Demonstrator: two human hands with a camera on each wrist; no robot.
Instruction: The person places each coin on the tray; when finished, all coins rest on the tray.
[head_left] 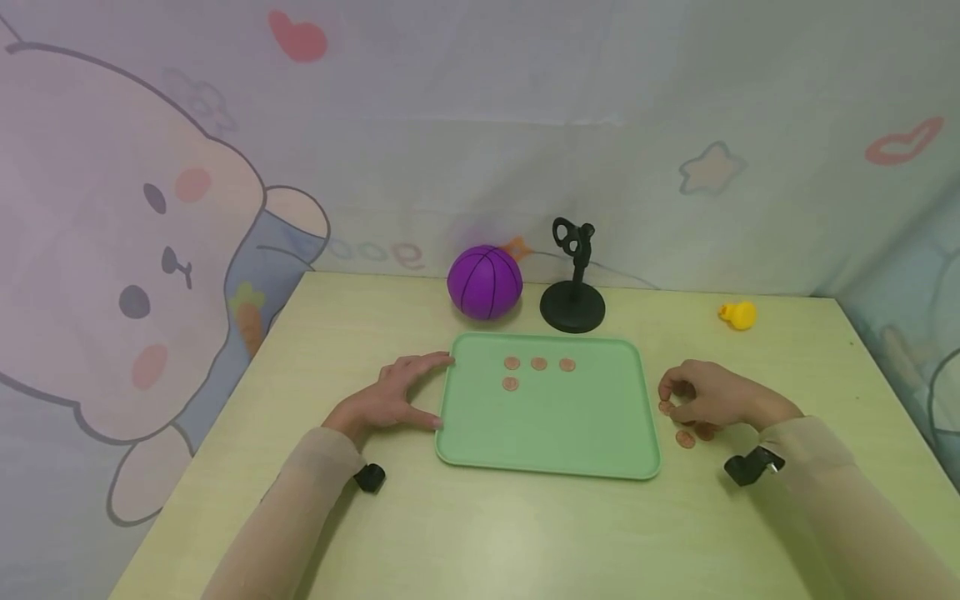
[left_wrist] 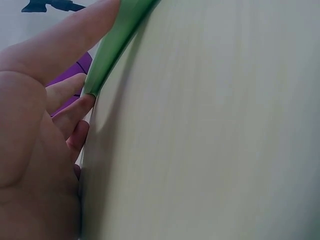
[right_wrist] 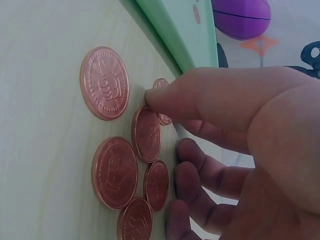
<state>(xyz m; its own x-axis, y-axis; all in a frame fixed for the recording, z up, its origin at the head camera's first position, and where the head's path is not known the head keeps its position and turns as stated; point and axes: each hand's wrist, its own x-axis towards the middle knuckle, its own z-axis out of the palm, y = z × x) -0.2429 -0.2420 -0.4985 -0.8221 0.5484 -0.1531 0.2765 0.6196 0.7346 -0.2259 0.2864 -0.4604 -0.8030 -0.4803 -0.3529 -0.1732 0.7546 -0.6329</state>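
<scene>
A pale green tray (head_left: 551,429) lies on the table with several copper coins on it, among them a top-row coin (head_left: 538,364) and one lower coin (head_left: 511,384). My left hand (head_left: 386,402) spreads its thumb and fingers along the tray's left edge, touching the rim. Beyond the right edge, my right hand (head_left: 712,394) is bent over loose coins, thumb and index fingertips at a copper coin (right_wrist: 161,85). Beside them lie several more, including a coin with a raised hand design (right_wrist: 105,83) and another coin (right_wrist: 115,172). In the head view my hand hides part of this group.
Behind the tray stand a purple ball (head_left: 485,283) and a black stand with a round base (head_left: 572,307). A small yellow object (head_left: 738,315) sits at the back right. A printed cloth (head_left: 465,125) hangs behind the table (head_left: 480,542).
</scene>
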